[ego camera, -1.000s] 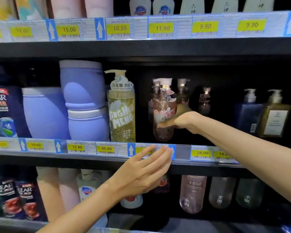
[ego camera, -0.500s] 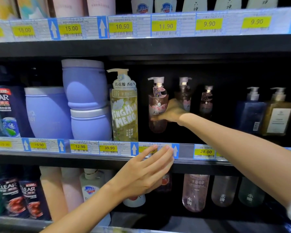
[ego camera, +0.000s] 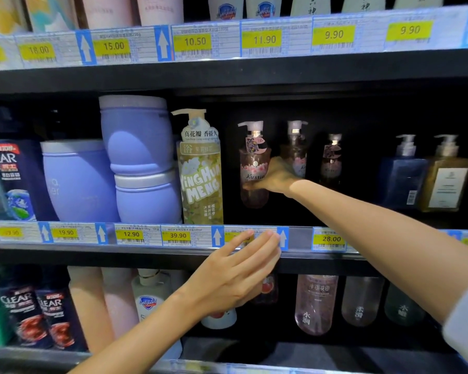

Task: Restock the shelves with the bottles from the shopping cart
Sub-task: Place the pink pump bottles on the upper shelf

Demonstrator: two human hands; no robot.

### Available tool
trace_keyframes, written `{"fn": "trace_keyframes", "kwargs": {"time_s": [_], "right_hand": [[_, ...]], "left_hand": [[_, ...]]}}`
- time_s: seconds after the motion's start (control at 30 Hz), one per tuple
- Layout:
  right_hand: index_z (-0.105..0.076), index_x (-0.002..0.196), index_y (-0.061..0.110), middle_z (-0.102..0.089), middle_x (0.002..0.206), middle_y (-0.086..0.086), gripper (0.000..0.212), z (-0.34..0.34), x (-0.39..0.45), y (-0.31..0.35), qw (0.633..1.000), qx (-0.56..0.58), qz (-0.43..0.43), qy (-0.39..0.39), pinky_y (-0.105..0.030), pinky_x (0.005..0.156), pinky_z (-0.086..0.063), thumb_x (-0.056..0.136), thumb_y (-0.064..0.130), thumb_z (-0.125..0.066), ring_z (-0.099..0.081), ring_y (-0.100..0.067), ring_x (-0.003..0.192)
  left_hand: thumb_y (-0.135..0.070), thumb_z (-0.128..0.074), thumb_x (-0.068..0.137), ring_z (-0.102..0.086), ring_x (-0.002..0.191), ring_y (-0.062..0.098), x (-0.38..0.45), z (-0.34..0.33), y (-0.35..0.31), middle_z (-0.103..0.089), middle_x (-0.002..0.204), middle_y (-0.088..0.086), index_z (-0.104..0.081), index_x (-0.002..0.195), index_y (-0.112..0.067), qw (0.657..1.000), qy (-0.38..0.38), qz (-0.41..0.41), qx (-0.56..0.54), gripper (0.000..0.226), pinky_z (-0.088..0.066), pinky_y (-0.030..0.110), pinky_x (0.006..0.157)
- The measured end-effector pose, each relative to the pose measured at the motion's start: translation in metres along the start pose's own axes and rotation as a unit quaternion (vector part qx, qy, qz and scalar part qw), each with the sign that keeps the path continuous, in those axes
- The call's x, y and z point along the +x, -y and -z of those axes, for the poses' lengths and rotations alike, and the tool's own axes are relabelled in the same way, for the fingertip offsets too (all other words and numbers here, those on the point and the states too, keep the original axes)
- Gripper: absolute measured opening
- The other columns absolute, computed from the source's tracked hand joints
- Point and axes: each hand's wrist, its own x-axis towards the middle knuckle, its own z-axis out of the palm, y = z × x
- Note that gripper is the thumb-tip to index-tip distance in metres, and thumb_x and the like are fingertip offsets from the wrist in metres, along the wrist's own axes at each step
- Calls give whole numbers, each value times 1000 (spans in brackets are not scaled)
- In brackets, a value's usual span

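Three black shelf tiers face us, each edged with yellow price tags. On the middle shelf (ego camera: 389, 255), far left, stands a dark blue Clear shampoo bottle (ego camera: 10, 182), then three lilac plastic tubs with grey lids (ego camera: 135, 163), two of them stacked. Beside them rises a tall olive-green pump bottle printed with white letters (ego camera: 200, 179).

Our left hand (ego camera: 233, 276) reaches up from below, fingers loosely spread and holding nothing, the fingertips (ego camera: 268, 234) touching the price strip at the shelf's front edge, over a yellow tag.

Just right of the green bottle sits the translucent pink pump bottle labelled Kustie (ego camera: 254, 168), upright and set back on the middle shelf. Our right hand (ego camera: 277, 176) has its grip wrapped around that bottle's right side, thumb across the front below the label. We cannot tell whether its base rests on the shelf. Two similar brownish pump bottles (ego camera: 333, 160) stand behind and to the right of it.

Further right, near the shelf's end, a blue square pump bottle (ego camera: 401, 179) and an amber square pump bottle (ego camera: 447, 182) stand side by side.
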Motion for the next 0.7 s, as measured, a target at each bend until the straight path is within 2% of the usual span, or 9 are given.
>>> {"fn": "trace_keyframes", "kwargs": {"time_s": [0.1,0.23,0.33,0.4,0.43,0.47,0.53,0.63,0.7], "right_hand": [[-58,124,9,-64,124,-7,67,-1,1,-1,1000,8,6,19,-34,101,-46,67,31,-87,-58,-23,118],[-59,120,8,-64,122,-6,61,-3,-3,1,999,-31,8,-4,-24,83,-45,72,37,-83,-59,-24,113],[-63,116,11,-65,121,-5,52,0,-8,1,999,-32,16,21,-24,85,-46,77,40,-78,-61,-22,109],[-62,106,10,-63,116,-3,44,15,-21,4,999,-21,11,26,-23,77,-46,79,42,-76,-59,-18,97],[-61,110,8,-62,117,-5,47,26,-29,6,1000,-16,9,14,-24,78,-45,80,43,-75,-59,-18,99],[-59,118,7,-63,120,-7,51,39,-40,6,1000,-8,15,-7,-26,85,-47,83,41,-73,-60,-20,105],[-61,120,9,-66,116,-7,38,66,-73,-1,994,21,86,-69,-28,96,-48,90,31,-66,-62,-20,109],[-63,116,13,-66,109,4,23,98,-157,-32,947,6,230,-225,-17,94,-45,96,23,-55,-60,-4,102],[-62,117,9,-62,111,6,25,104,-219,-65,919,-24,252,-301,-12,94,-39,99,21,-50,-56,-2,106]], "left_hand": [[-17,-46,94,-45,131,27,0,-2,0,-56,135,15,-61,124,-3,1000,-7,2,2,37,-38,41,107],[-17,-45,94,-44,131,28,0,-3,-2,-56,134,15,-61,123,-2,1000,-7,8,5,37,-37,42,108],[-17,-46,93,-42,132,29,-1,-5,-3,-55,135,17,-57,125,-1,1000,-6,12,3,37,-36,42,109],[-16,-47,92,-45,131,28,-1,-4,-4,-56,134,17,-57,125,-1,1000,-6,21,-3,37,-38,43,108],[-15,-48,91,-47,129,28,0,-4,-5,-57,133,17,-60,122,0,999,-9,29,-9,37,-40,43,106],[-14,-49,90,-51,126,28,2,-3,-7,-59,130,16,-63,119,0,999,-15,42,-16,35,-43,43,102],[-10,-52,87,-59,117,29,12,1,-15,-64,122,17,-69,109,1,994,-44,89,-35,30,-48,42,96],[-2,-52,85,-56,107,31,39,3,-40,-66,112,20,-68,104,5,972,-125,159,-122,26,-43,38,95],[-3,-50,87,-56,107,31,60,-1,-73,-64,114,21,-66,106,6,947,-159,181,-212,26,-41,36,96]]}}
